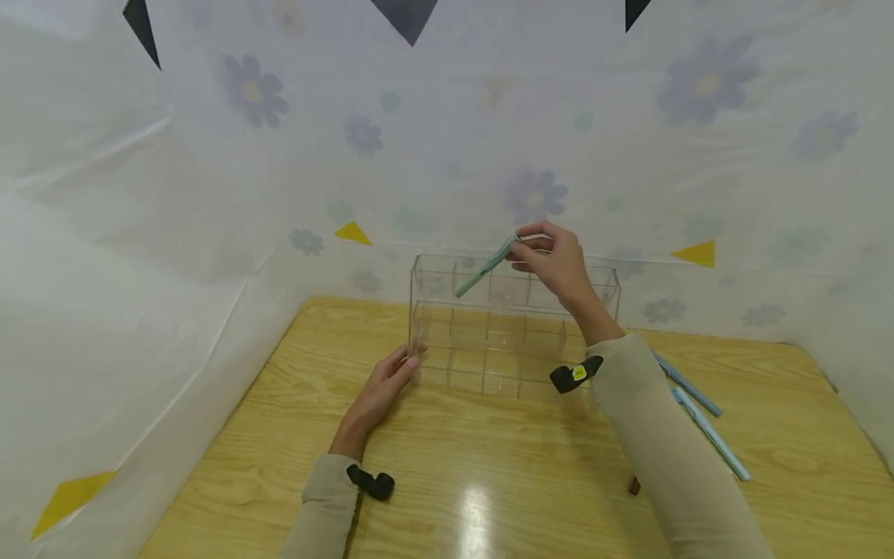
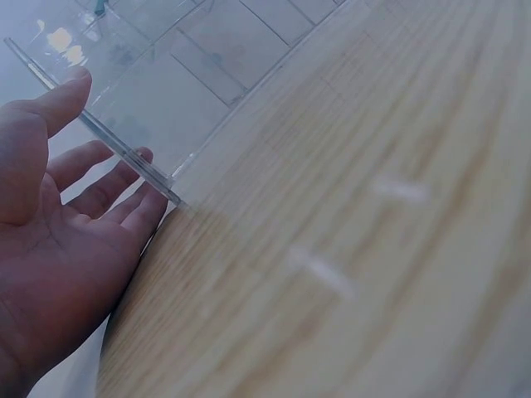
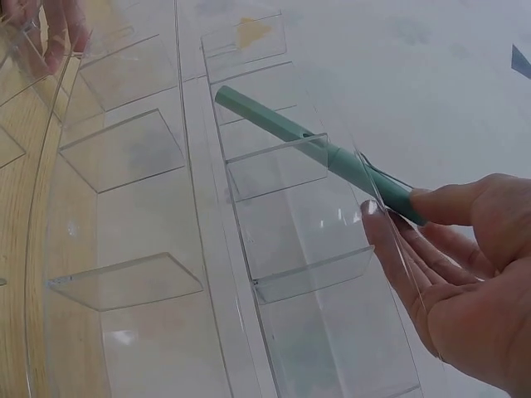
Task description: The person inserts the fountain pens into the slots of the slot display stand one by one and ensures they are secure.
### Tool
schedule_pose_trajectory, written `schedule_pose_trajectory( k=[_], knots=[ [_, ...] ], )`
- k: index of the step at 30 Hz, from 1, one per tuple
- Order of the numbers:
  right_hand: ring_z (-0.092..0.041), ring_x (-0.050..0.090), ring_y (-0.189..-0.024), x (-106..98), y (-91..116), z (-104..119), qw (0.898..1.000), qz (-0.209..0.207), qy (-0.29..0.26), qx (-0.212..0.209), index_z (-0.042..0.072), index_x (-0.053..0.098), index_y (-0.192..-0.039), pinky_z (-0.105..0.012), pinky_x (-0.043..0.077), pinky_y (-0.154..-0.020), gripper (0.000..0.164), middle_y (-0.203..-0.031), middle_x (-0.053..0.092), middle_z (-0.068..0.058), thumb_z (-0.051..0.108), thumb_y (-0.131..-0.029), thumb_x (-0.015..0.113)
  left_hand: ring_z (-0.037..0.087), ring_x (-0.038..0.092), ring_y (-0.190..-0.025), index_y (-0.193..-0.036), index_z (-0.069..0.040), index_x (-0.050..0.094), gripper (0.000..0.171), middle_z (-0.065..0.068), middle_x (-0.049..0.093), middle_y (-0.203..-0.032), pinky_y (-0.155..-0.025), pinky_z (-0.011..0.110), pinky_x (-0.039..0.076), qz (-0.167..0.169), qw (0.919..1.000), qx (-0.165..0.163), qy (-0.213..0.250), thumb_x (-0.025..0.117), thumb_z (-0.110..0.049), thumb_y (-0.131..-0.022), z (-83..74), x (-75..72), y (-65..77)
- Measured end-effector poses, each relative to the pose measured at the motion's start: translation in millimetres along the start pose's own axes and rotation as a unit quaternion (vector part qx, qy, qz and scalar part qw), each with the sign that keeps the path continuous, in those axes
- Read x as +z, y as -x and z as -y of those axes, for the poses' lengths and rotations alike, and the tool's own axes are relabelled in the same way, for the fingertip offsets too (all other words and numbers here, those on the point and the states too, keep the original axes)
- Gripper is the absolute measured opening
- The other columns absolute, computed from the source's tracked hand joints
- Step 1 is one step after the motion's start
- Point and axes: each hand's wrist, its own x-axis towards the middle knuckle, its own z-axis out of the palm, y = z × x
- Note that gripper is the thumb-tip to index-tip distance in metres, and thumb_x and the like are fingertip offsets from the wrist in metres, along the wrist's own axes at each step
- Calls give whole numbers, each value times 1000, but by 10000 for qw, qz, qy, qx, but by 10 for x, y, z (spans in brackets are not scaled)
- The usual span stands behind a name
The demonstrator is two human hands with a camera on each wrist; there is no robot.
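Note:
A clear acrylic organizer (image 1: 504, 330) with stepped rows of compartments stands on the wooden table. Over its top row, my right hand (image 1: 559, 264) pinches a green pen (image 1: 478, 272) near one end between thumb and fingers. The pen slants down to the left, and the right wrist view shows its clip (image 3: 386, 172) close to the fingertips. Low on the organizer's left side, my left hand (image 1: 380, 388) holds the side panel (image 2: 124, 151), thumb on one face and fingers around the other.
Two blue pens, one darker (image 1: 687, 384) and one lighter (image 1: 712, 435), lie on the table (image 1: 433, 466) right of the organizer. A small brown object (image 1: 634, 486) sits beside my right forearm. Behind stands a flower-patterned white sheet (image 1: 447, 155), with another sheet at the left.

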Motion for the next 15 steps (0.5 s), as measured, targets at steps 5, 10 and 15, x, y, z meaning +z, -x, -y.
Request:
schedule_pose_trajectory(
  k=[5,10,15],
  knots=[
    [-18,75,-93,-30,61,4,9988,-176,197,-419,-10,61,-128,-33,59,-82,32,-116,68,-30,5,-100,67,25,33,-149,-155,-9,45,49,11,46,-157,-117,54,28,-25,10000,2,12,48,-29,-111,-3,3,30],
    [-16,74,-94,-114,157,93,9967,-303,429,-617,-10,61,-129,-31,59,-82,34,-117,67,-31,8,-101,66,25,34,-149,-157,-12,44,49,9,46,-157,-117,55,28,-27,10000,-1,1,49,-31,-111,8,-5,28],
    [-6,70,-91,-237,287,205,9955,-230,836,-392,-5,61,-132,-30,58,-82,34,-121,65,-31,12,-103,64,26,35,-148,-155,-10,45,49,10,45,-157,-116,56,29,-6,10000,-15,27,49,-31,-111,29,-18,9]
  ],
)
